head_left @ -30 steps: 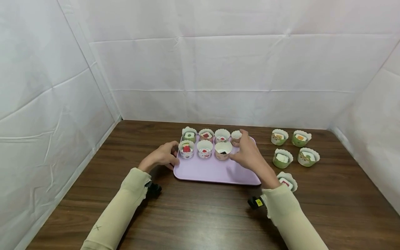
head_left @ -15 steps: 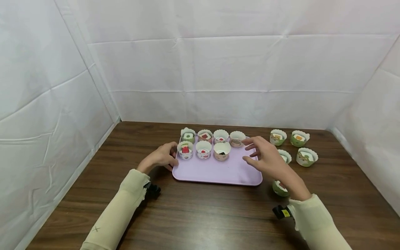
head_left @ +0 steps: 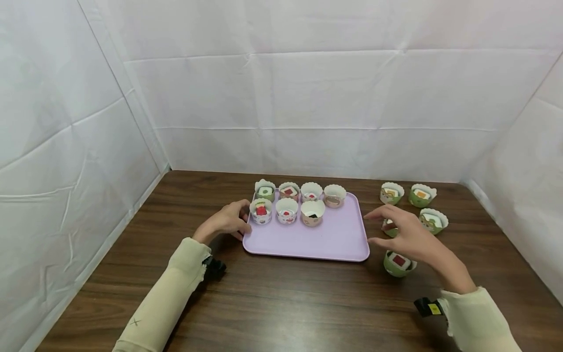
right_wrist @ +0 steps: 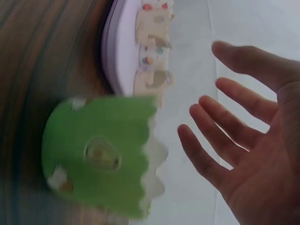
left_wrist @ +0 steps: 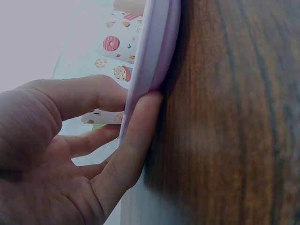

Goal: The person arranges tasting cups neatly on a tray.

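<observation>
My left hand holds the left edge of a lilac tray. In the left wrist view its thumb and fingers pinch the rim. Several patterned paper baking cups stand on the tray in two rows, among them a white cup with a red piece and a beige cup with a dark piece. Off the tray's right side, my right hand hovers with spread fingers, holding nothing. It partly hides one green paper cup; another green cup with a red-topped white piece sits just below it.
More green paper cups stand at the right: one with a yellowish piece, one with an orange-topped piece and one with a white piece. A white cloth wall closes off the back of the brown wooden table.
My right hand has let go of the beige cup at the right end of the back row and moved right, off the tray to the green cups. My left hand stays at the tray edge.
</observation>
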### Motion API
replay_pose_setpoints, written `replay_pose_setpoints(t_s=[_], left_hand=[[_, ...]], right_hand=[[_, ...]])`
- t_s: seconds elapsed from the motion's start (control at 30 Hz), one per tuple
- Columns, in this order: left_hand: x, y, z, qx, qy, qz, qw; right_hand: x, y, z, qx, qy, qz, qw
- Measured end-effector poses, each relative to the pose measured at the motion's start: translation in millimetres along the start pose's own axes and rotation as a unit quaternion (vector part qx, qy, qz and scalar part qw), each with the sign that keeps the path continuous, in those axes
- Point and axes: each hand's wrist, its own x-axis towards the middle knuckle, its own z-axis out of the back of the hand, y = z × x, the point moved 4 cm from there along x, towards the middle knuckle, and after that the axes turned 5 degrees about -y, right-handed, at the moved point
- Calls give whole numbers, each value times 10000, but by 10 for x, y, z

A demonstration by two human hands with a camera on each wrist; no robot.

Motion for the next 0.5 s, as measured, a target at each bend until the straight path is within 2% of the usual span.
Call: replay_pose_setpoints(t_s=[0.13, 0.27, 0.43, 0.5], left_hand=[[8, 3, 1, -7, 0, 5, 10000], [11, 8, -2, -27, 9, 26, 10000], [8, 4, 1, -35, 6, 53, 10000], [9, 4, 2, -14, 0, 47, 10000]], right_hand=[[-72, -119, 59, 184, 514, -253, 9982], [-152, -237, 116, 442, 1154, -670, 9901], [-230, -337, 146, 773, 1913, -898, 9743], [-254, -364, 141, 1020, 2165, -1053, 9652]])
